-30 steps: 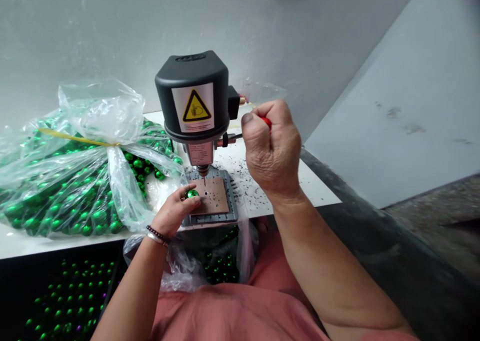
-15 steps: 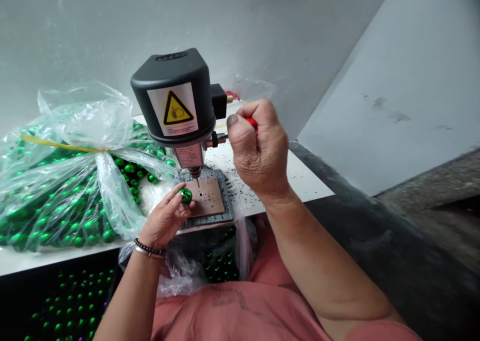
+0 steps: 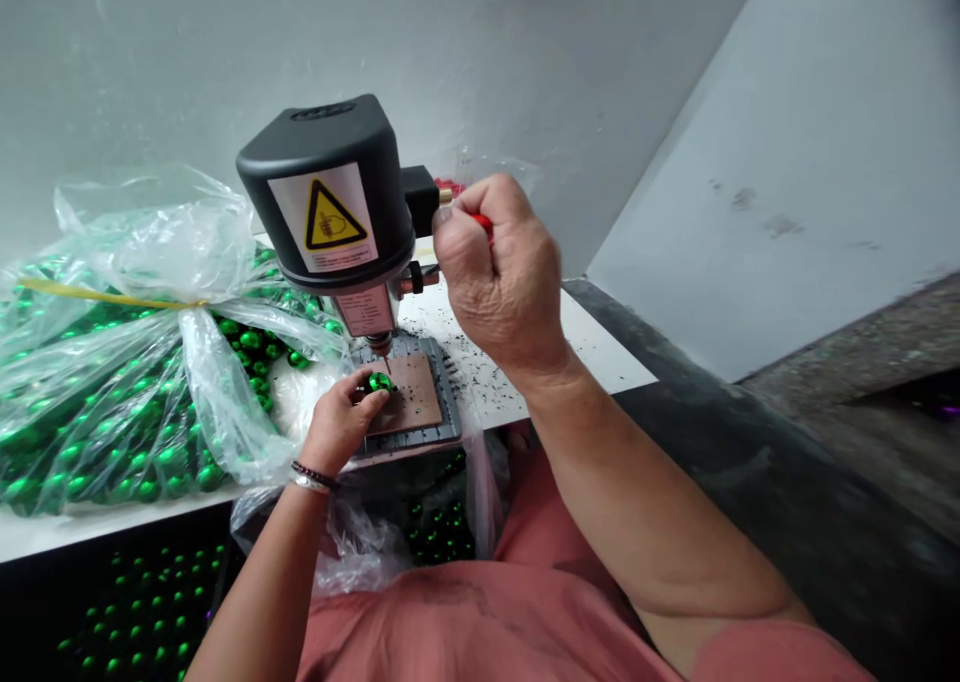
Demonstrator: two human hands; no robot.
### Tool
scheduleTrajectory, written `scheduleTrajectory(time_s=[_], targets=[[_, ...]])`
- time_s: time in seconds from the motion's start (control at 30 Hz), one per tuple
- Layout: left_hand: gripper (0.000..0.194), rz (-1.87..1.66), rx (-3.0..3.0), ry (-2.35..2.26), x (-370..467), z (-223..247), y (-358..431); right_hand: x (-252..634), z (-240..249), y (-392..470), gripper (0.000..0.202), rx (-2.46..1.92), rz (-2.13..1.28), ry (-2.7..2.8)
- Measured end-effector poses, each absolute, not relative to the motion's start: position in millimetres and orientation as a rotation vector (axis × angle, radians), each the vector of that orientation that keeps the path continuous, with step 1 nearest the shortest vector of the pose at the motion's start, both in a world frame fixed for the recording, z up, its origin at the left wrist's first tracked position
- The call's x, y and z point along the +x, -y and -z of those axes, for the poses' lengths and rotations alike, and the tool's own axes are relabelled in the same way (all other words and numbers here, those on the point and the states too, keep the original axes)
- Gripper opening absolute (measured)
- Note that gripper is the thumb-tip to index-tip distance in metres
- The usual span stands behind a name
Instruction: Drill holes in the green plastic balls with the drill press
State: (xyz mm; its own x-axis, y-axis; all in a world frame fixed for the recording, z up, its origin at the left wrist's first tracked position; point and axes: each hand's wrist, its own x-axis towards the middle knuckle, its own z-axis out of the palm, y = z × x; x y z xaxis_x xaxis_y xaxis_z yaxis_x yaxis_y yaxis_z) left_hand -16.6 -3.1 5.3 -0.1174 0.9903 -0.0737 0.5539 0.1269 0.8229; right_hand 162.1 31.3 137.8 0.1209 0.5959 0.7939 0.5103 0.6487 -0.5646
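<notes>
Centrally, a small drill press (image 3: pixel 326 202) with a black motor cover stands at the near edge of a white counter (image 3: pixel 596 347), seen from the eyes of the person working it. A yellow warning triangle (image 3: pixel 334 224) faces the person. The left hand (image 3: pixel 339 424), wearing a dark beaded bracelet (image 3: pixel 315 476), pinches a shiny green ball (image 3: pixel 379 382) between thumb and fingers. The ball is over the brown board (image 3: pixel 420 397) on the press's grey base (image 3: pixel 450 407), close to the counter's near edge. The thin drill bit (image 3: pixel 388 364) points down right beside the ball; whether they touch cannot be told. The right hand (image 3: pixel 504 280) is raised, its fingers curled tightly around the red knob (image 3: pixel 484 224) of the press's lever. Dark shavings (image 3: pixel 480 357) dot the counter towards its right corner. A big clear bag (image 3: pixel 120 402) of green balls, tied with a yellow strip (image 3: pixel 112 294), fills the left part, reaching the near edge. Below that edge, at left, more green balls (image 3: pixel 154 602) sit in rows.
</notes>
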Motion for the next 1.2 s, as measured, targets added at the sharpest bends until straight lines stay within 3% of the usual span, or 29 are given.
scheduleTrajectory(time_s=[0.23, 0.57, 1.2], targets=[[0.04, -0.622, 1.792, -1.952, -10.9, -9.3, -3.8, 160.4, -169.1, -57.2, 0.03, -1.19, -0.187, 1.565], [0.045, -0.62, 1.852, -1.857, -6.7, -3.7, -19.3, 161.2, -164.3, -58.6, 0.028, -1.042, -0.211, 1.536], [0.042, -0.767, 1.823, -1.744, -5.4, 1.2, -16.0, 166.5, -88.4, -11.3, 0.008, -0.885, 0.218, 1.551]])
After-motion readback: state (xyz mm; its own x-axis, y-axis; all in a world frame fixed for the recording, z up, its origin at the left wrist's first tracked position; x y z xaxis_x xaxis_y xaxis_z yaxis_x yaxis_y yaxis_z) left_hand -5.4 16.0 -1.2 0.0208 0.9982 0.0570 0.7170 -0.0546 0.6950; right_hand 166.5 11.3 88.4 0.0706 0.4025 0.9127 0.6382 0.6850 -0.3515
